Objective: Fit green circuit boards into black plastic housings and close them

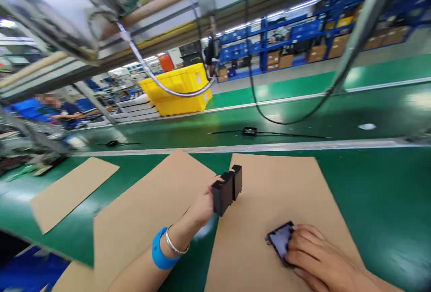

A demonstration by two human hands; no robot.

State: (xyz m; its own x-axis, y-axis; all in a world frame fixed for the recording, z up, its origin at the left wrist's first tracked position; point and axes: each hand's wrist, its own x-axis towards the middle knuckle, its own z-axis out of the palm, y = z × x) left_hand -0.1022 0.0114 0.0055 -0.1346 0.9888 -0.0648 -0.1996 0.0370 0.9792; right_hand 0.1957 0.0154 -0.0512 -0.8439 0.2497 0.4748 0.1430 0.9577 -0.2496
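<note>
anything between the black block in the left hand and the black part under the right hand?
Nothing: only bare cardboard sheet lies between the black block and the black part, per the head view.

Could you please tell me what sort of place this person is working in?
Most likely a factory assembly line. A long green conveyor belt runs past the bench, blue storage racks hold cartons and bins behind it, and the left hand holds a black plastic housing over cardboard sheets.

The left hand point(202, 204) is mostly hidden behind the black housing point(227, 189) it holds.
</note>
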